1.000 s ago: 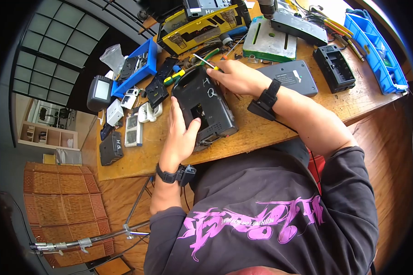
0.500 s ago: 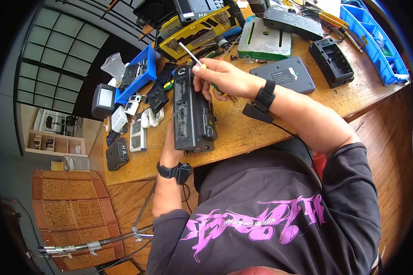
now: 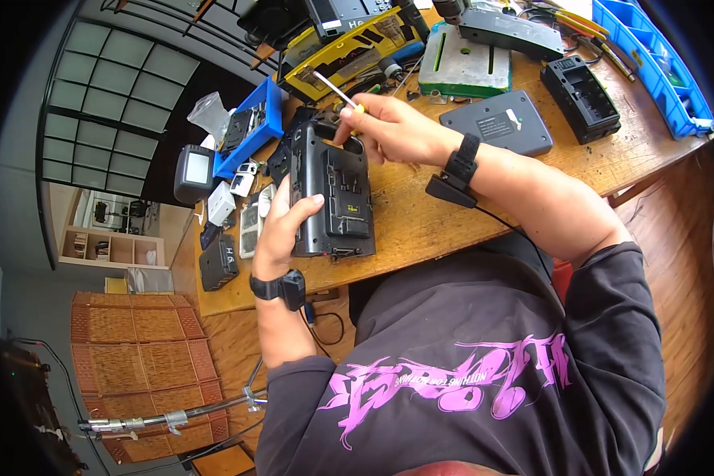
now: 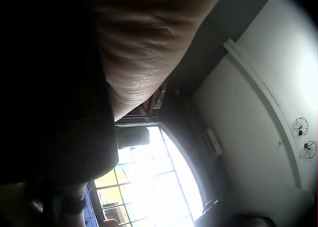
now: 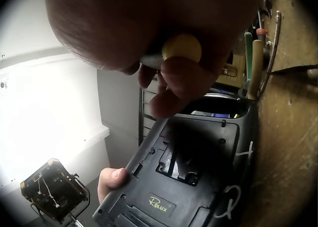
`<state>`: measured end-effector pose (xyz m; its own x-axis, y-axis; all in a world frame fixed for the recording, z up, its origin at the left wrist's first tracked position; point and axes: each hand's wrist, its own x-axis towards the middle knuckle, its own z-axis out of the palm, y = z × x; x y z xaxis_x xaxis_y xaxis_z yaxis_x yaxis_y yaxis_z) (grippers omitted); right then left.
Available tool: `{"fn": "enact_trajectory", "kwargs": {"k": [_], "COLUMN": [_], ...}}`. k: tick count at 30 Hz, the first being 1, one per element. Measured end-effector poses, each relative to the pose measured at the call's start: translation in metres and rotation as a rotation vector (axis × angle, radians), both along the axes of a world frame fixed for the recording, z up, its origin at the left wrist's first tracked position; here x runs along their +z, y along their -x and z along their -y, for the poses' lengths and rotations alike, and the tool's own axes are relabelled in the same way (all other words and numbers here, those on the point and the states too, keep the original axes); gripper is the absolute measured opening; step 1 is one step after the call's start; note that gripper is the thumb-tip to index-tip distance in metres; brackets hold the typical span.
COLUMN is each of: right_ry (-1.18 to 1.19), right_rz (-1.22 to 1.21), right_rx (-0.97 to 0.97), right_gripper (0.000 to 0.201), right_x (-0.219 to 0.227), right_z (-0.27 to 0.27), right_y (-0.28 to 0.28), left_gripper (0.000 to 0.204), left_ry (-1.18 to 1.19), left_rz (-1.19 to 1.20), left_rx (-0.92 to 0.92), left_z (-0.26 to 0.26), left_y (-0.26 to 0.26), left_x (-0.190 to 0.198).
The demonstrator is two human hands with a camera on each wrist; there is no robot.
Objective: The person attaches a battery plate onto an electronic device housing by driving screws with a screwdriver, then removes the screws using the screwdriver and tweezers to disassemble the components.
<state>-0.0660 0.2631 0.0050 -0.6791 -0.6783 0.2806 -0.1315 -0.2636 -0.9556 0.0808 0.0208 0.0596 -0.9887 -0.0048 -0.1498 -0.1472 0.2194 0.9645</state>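
Note:
A black plastic case (image 3: 313, 206) with a carrying handle at its top stands tilted over the bench. Its battery-plate side (image 3: 349, 198) faces up, and "Rolux" is readable there in the right wrist view. My left hand (image 3: 278, 234) grips the case's left side, thumb on the near face and the other fingers hidden behind. My right hand (image 3: 397, 131) holds a screwdriver (image 3: 337, 89) whose pale shaft points up and left. Its yellow handle (image 5: 182, 49) lies within the fingers. The right fingertips are right at the carrying handle. In the left wrist view the case is a dark shape.
A grey flat box (image 3: 500, 123) and a black charger-like unit (image 3: 581, 99) lie to the right. Behind stand a green-edged drill-press base (image 3: 466, 63) and a yellow toolbox (image 3: 349, 51). Blue bins (image 3: 650, 63) (image 3: 263, 127) and small white devices (image 3: 220, 205) flank the work.
The case has been turned over, from its marked face with an opening, through edge-on, to its battery-plate side. The screwdriver has stayed in my right hand; the left hand shifted left with the case.

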Motion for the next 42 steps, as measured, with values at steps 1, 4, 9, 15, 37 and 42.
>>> {"fn": "enact_trajectory", "kwargs": {"k": [1, 4, 9, 15, 37, 42], "right_ry": [0.006, -0.052, 0.014, -0.014, -0.142, -0.151], "right_rz": [-0.053, -0.097, -0.052, -0.146, -0.612, -0.541], "right_rx": [-0.112, -0.32, -0.392, -0.467, -0.621, -0.522], "right_gripper": [0.043, 0.045, 0.032, 0.029, 0.028, 0.038], "right_x": [-0.003, -0.011, -0.018, -0.024, -0.013, 0.003], "right_z": [0.001, -0.003, 0.001, 0.005, -0.004, -0.002], "right_y": [0.005, 0.02, 0.024, 0.027, 0.027, 0.014], "left_gripper": [0.064, 0.066, 0.056, 0.044, 0.049, 0.033], "left_ry": [0.011, -0.076, -0.353, -0.257, 0.808, 0.761], "left_rz": [-0.016, -0.046, -0.045, 0.008, -0.783, -0.872], "left_rx": [0.016, 0.05, 0.115, 0.103, -0.02, -0.133], "left_z": [0.0, 0.009, 0.018, 0.02, 0.013, 0.018], "left_y": [-0.001, -0.001, 0.004, -0.003, 0.092, 0.12], "left_x": [-0.001, -0.012, -0.06, -0.073, -0.035, -0.052]}}
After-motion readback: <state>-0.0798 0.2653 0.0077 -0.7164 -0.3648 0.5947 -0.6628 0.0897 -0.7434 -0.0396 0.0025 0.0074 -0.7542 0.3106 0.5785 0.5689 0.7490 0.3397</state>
